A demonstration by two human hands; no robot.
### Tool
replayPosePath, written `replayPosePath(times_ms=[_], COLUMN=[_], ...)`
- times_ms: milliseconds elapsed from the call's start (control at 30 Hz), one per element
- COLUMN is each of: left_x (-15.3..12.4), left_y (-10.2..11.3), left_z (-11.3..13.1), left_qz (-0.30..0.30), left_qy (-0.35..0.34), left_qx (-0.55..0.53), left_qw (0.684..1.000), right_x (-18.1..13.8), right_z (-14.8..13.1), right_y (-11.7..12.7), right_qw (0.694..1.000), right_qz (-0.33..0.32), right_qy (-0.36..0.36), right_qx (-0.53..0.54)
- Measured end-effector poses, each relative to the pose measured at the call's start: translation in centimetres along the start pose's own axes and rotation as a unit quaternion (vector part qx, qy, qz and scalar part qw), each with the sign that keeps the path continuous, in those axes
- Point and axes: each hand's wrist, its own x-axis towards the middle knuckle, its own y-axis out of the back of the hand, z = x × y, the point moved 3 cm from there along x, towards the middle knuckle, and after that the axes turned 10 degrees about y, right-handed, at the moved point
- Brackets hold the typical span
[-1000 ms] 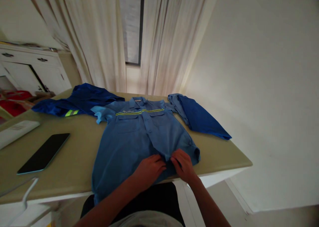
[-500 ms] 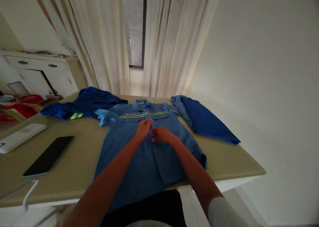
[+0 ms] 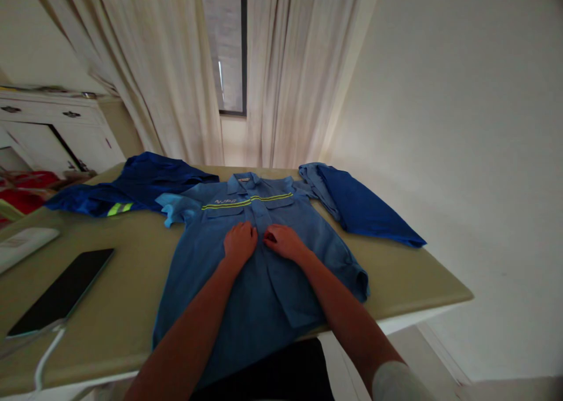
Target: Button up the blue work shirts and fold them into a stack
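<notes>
The head view showed a blue shirt [image 3: 229, 301] spread face up on a table [image 3: 127, 289], its collar toward the far edge and its hem reaching past the near edge. Both hands were on the shirt's front, beside the button strip and below the chest pockets. The left hand [image 3: 241, 241] lay back upward with fingers loosely bent; whether it gripped any cloth could not be told. The right hand [image 3: 285, 242], just apart from the left, was half closed, thumb near fingertips, and whether cloth was pinched there could not be told either. A folded dark blue garment [image 3: 369, 210] lay along the table's right edge, and another garment with a yellow band [image 3: 153, 178] near the far left corner. A phone [image 3: 61, 292] lay toward the left edge, near a white cable [image 3: 49, 354] that crossed the near edge.
</notes>
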Motion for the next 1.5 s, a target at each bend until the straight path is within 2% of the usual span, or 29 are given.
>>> replayPosePath(times_ms=[100,233,367,467,633,867,1000,1167,1333,1500], left_x=[-0.1,0.6,1.3,1.5,1.4,1.4,1.6,1.6,1.8,2.0], left_y=[-0.1,-1.1,-1.5,-1.6,-1.8,-2.3,-2.7,-2.7,-2.8,-2.7], left_z=[-0.5,-0.2,0.3,0.4,0.4,0.4,0.2,0.2,0.2,0.3], left_qz=[0.019,-0.026,-0.084,-0.081,-0.067,-0.058,-0.089,-0.135,-0.146,-0.122], left_qy=[0.010,-0.036,-0.052,-0.022,0.027,0.021,0.040,0.069,0.060,-0.008], left_qx=[-0.004,-0.108,-0.274,-0.352,-0.362,-0.406,-0.457,-0.507,-0.494,-0.433], left_qw=[1.000,0.993,0.957,0.932,0.929,0.912,0.884,0.849,0.855,0.893], right_x=[-0.1,-0.1,-0.1,-0.2,-0.3,-0.2,-0.2,-0.2,-0.2,-0.3], right_z=[0.0,0.3,0.6,0.6,0.5,1.5,1.9,1.5,1.7,2.2], right_y=[-0.1,0.0,0.1,0.3,0.4,0.2,0.1,0.1,0.0,0.0], right_qw=[0.999,0.998,0.997,0.997,0.998,0.994,0.988,0.985,0.983,0.977], right_qz=[0.012,0.041,0.070,0.072,0.050,0.065,0.085,0.115,0.137,0.157], right_qy=[-0.017,-0.018,0.010,0.021,0.031,0.008,-0.012,-0.040,-0.062,-0.058], right_qx=[-0.033,-0.050,-0.026,-0.003,0.010,0.087,0.129,0.119,0.107,0.129])
